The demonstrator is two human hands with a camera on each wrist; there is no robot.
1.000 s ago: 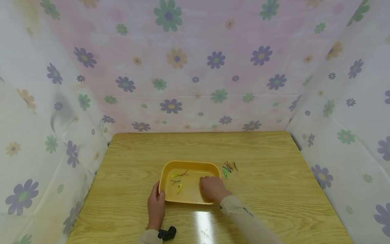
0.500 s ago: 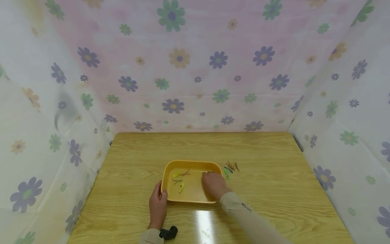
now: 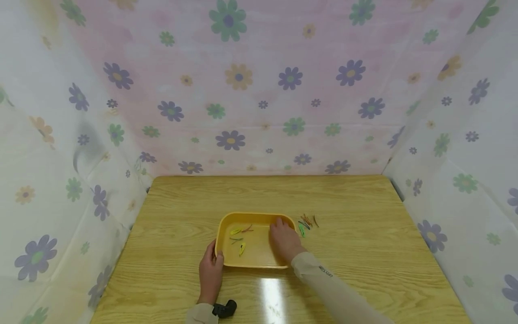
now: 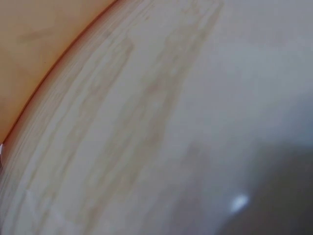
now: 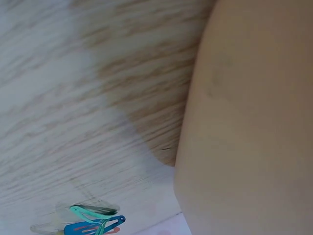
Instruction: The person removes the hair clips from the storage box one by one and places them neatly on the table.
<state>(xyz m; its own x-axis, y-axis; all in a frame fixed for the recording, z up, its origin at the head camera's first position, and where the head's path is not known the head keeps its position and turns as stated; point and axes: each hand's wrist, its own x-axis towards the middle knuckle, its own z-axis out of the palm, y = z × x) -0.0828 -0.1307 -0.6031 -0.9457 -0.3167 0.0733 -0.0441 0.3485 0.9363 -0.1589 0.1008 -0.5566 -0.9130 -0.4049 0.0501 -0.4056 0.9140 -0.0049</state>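
A yellow plastic tray [image 3: 255, 262] stands on the wooden table. My left hand [image 3: 211, 274] grips its left wall, with the thumb by the rim. My right hand [image 3: 285, 243] is inside the tray at the right end, fingers pointing down toward the floor of it. Whatever lies under those fingertips is hidden. Several hair clips lie in the tray's left half: a yellow snap clip [image 3: 242, 249], another yellow clip [image 3: 235, 231], a reddish clip [image 3: 247, 228] and an olive-green one [image 3: 236, 240].
Outside the tray's right end lies a small pile of hair clips: a green clip [image 3: 301, 231], a dark clip [image 3: 304, 224] and orange-brown ones [image 3: 307, 219]. The right wrist view shows a blue snap clip [image 5: 80, 228] there. Flowered cloth [image 3: 259, 90] encloses the table.
My right hand has shifted slightly toward the tray's far right corner, and its fingers look less curled than before. The left hand keeps its grip. The view has moved slightly.
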